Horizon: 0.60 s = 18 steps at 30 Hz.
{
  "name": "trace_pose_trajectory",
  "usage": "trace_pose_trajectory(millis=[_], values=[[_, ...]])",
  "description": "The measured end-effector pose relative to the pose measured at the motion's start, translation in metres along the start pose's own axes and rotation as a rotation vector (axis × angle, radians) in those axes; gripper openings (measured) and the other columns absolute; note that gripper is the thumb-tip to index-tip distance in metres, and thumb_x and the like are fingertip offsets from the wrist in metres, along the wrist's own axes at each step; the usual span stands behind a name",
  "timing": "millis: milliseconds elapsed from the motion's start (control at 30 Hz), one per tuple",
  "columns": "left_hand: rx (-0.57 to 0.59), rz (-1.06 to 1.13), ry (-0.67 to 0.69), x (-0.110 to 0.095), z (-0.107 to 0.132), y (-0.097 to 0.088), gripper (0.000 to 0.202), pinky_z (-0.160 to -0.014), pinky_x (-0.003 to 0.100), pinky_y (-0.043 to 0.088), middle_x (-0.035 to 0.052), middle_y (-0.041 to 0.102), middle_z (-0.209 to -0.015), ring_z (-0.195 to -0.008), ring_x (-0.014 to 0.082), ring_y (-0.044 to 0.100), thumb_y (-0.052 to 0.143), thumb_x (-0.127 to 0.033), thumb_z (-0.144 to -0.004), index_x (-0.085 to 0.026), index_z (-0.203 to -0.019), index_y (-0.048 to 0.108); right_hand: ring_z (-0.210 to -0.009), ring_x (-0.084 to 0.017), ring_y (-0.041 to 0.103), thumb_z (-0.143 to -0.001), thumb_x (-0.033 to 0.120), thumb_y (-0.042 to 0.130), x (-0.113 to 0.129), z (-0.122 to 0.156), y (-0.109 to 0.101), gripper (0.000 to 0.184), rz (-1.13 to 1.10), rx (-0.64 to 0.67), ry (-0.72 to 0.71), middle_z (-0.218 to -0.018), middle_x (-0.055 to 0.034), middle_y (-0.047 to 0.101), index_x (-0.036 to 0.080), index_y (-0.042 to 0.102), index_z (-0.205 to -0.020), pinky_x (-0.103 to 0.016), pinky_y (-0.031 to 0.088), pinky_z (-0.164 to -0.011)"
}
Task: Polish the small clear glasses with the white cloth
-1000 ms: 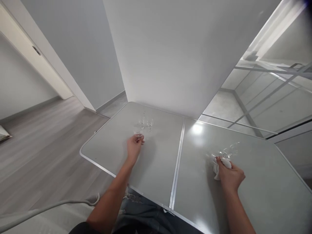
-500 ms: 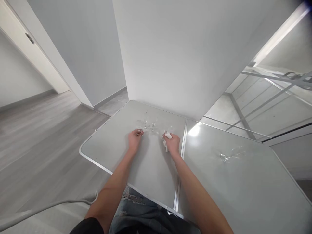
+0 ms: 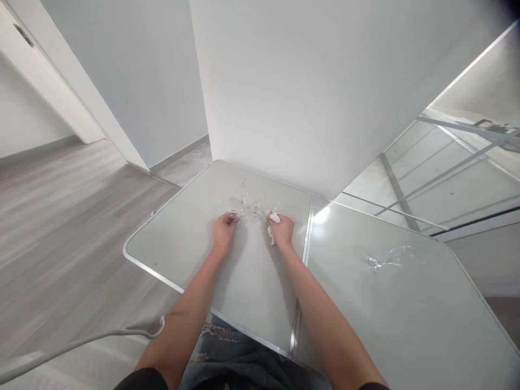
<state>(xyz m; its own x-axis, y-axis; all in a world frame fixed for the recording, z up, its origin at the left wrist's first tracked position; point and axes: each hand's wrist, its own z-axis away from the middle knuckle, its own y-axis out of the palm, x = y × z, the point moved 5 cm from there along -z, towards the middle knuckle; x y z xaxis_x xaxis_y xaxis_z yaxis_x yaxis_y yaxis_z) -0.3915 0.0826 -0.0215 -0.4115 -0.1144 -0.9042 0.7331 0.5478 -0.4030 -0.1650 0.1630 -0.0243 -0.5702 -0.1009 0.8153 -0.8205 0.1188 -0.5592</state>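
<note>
Pinches a clear glass (image 3: 233, 206) in the left hand (image 3: 224, 232), with fingers together on it; has further clear glasses (image 3: 255, 208) just rightward on the bench (image 3: 254, 281), between both hands, with contents too faint to tell; clamps a crumpled white wad (image 3: 275, 218) in the right hand (image 3: 282, 232), seemingly with another glass (image 3: 273, 208) at the fingertips; has a stemmed glass (image 3: 382, 264) well apart at far right, nearer the right hand, with foot toward it, long axis running rightward, cannot tell upright from lying
</note>
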Motion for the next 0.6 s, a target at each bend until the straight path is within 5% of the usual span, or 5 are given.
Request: trace_pose_trajectory(millis=[600], values=[[-0.017, -0.073, 0.03, -0.0024, 0.0016, -0.0014, 0.021, -0.08, 0.031, 0.052, 0.0054, 0.075, -0.089, -0.08, 0.0186, 0.068, 0.065, -0.025, -0.083, -0.021, -0.102, 0.073, -0.06, -0.017, 0.05, -0.077, 0.042, 0.061, 0.0066, 0.0046, -0.0061, 0.026, 0.033, 0.023, 0.03, -0.062, -0.0036, 0.065, 0.019, 0.065, -0.065, -0.026, 0.033, -0.056]])
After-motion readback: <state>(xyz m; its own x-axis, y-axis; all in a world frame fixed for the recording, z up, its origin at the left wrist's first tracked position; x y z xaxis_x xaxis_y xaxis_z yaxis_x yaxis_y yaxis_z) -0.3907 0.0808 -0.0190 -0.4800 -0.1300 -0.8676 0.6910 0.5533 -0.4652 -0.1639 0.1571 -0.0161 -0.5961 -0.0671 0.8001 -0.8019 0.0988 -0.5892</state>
